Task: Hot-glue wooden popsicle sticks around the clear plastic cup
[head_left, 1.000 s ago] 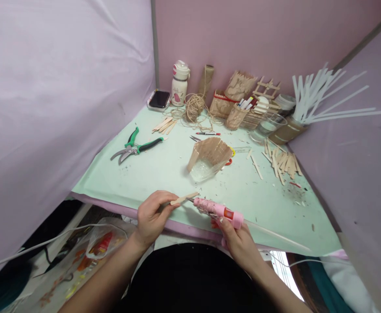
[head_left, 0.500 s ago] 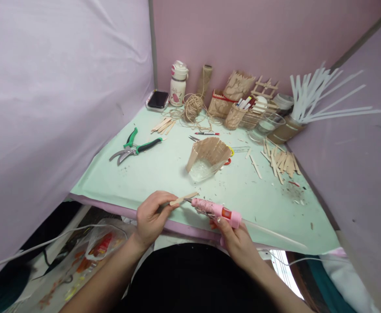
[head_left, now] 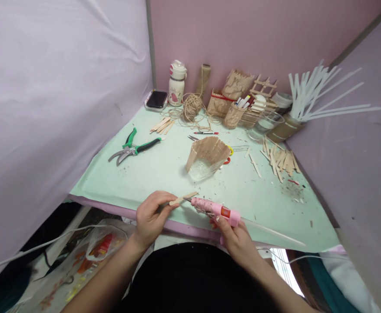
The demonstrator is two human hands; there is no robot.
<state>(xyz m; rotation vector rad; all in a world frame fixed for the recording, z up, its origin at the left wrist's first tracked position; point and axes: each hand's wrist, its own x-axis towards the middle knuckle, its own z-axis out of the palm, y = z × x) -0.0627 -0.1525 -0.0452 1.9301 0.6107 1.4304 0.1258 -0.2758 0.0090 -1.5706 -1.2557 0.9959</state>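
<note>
Above the table's front edge, my left hand (head_left: 154, 215) pinches one end of a wooden craft stick (head_left: 184, 198). My right hand (head_left: 232, 234) is wrapped round the handle of a pink hot glue gun (head_left: 214, 208). The gun's metal nozzle points left and lies at the stick, near its middle; I cannot tell whether they touch. A long clear glue stick (head_left: 271, 231) juts from the gun's back end. Just beyond both hands stands a clear cup (head_left: 201, 170) partly faced with wooden sticks, its near side bare.
Green-handled pruning shears (head_left: 128, 151) lie open at the left. Loose craft sticks (head_left: 286, 163) are piled at the right. Twine (head_left: 192, 106), a bottle (head_left: 177, 84), a phone (head_left: 157, 99), stick-covered containers (head_left: 221, 103) and a holder of white glue sticks (head_left: 284, 128) line the back.
The hands, craft stick and glue gun keep almost the same position. The whole view shifts very slightly.
</note>
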